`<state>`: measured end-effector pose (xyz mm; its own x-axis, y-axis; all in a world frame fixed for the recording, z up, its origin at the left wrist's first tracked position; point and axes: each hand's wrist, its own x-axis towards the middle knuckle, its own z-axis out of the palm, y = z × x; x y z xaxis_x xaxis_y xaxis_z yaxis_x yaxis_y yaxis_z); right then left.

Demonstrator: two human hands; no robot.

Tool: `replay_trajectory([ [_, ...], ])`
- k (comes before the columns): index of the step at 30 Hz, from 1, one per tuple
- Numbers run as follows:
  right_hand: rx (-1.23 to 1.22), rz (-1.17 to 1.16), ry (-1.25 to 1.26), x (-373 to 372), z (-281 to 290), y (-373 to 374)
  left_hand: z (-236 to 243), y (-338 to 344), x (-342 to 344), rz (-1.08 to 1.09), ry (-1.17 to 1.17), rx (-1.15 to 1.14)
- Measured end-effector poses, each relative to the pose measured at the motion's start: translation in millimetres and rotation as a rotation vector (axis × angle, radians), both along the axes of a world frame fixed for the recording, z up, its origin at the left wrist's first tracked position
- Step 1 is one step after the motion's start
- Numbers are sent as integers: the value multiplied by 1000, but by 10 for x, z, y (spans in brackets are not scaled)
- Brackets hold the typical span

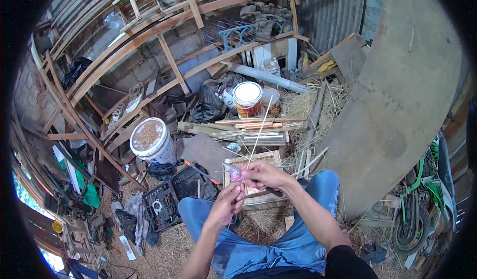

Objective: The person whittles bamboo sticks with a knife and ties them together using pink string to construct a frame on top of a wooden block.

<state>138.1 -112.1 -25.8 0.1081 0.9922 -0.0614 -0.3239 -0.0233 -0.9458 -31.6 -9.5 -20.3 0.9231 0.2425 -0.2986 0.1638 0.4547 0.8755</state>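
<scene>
Between my knees, over a low wooden crate (272, 158), my two hands work close together. My right hand (263, 174) is closed around a knife (231, 168); its grey blade points left, and a dark length that looks like its handle shows under my wrist. My left hand (229, 204) pinches the lower part of a thin pale strip of wood or bamboo (259, 133), which slants up and away past my right hand. The fingers partly hide where blade and strip meet. A small pink-purple round thing (235, 175) shows just beneath the blade.
Beyond the crate lie stacked wooden sticks (263, 125). Buckets stand behind them (247, 94) and to the left (149, 136). A black plastic crate (161, 204) sits by my left knee. A large brown board (392, 110) leans at the right. Straw and shavings cover the floor.
</scene>
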Motion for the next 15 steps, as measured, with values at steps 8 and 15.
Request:
replay_trajectory([
  [8, -5, -161, -114, 36, 59, -22, 53, -57, -30, 64, -59, 250],
  [15, -28, -105, 8, 151, 101, -77, 83, -62, -141, 33, 33, 133],
])
